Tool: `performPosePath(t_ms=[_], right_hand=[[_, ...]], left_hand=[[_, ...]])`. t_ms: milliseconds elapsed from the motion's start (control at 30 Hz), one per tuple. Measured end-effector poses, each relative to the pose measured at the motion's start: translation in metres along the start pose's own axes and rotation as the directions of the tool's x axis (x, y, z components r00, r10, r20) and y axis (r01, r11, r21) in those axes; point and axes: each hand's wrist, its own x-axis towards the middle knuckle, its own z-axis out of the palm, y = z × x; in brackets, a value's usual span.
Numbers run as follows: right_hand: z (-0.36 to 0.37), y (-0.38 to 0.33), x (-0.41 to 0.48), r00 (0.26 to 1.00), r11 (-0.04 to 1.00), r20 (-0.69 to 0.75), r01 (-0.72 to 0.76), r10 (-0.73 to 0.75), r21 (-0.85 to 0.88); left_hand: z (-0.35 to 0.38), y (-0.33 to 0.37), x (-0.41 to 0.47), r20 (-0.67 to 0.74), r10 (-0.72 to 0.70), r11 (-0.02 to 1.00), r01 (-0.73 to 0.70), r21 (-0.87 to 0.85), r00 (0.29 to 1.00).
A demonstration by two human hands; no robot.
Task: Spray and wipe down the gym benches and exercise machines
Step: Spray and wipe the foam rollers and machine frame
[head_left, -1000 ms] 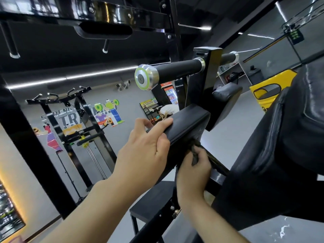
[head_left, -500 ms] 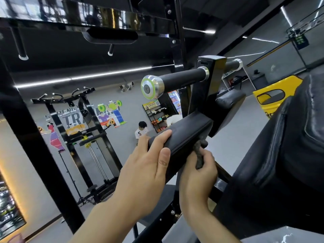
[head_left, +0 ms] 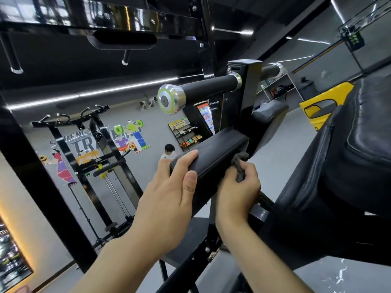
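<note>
- I'm wiping the arm pad (head_left: 211, 157), mid-frame under the roller handle (head_left: 203, 85), with the dark cloth (head_left: 240, 166) against its side.
- My right hand (head_left: 237, 187) is clamping its fingers on the cloth; my left hand (head_left: 167, 197) is curling its fingers over the pad's end.
- I'm judging most is left — the big seat pad (head_left: 349, 166) is looking untouched.

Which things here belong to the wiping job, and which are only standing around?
For the job:
left hand gripping the arm pad
right hand holding the dark cloth at its edge

Not in use:
roller handle
yellow panel
snack shelf

one left hand (head_left: 169, 197), one right hand (head_left: 237, 187), one grey cloth (head_left: 240, 166), two small arm pads (head_left: 213, 153), one large pad (head_left: 359, 166)
</note>
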Motion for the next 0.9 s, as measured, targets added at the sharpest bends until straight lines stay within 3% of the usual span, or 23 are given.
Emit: performPosePath(t_ms=[133,267,433,533,667,833,900], right_hand=[[-0.014,-0.007,-0.023,0.975,0.982,0.134,0.186,-0.179,-0.041],[-0.004,-0.011,0.000,0.989,0.987,0.031,0.149,-0.148,-0.053],[-0.019,-0.013,-0.039,0.942,0.960,0.188,0.277,-0.278,0.033],[-0.009,-0.009,-0.027,0.970,0.974,0.090,0.221,-0.224,0.041],[-0.018,-0.008,-0.053,0.957,0.975,0.187,0.215,-0.223,0.063],[-0.010,0.002,-0.029,0.988,0.992,0.102,0.112,-0.117,0.054],[-0.015,0.004,-0.047,0.975,0.988,0.163,0.148,-0.154,0.047]], left_hand=[[0.002,0.000,0.000,-0.007,0.003,1.000,-0.003,-0.002,1.000],[0.003,-0.003,0.000,-0.015,0.005,1.000,-0.006,-0.017,1.000],[0.003,-0.005,0.001,-0.024,0.008,1.000,-0.008,-0.020,1.000],[0.005,-0.004,0.002,-0.036,0.013,1.000,-0.014,-0.022,0.999],[0.004,-0.004,0.001,-0.028,0.006,0.999,-0.007,-0.032,1.000],[0.005,-0.003,0.001,-0.030,-0.006,0.999,0.004,-0.036,1.000],[0.004,-0.003,0.001,-0.032,0.001,0.999,-0.002,-0.041,0.999]])
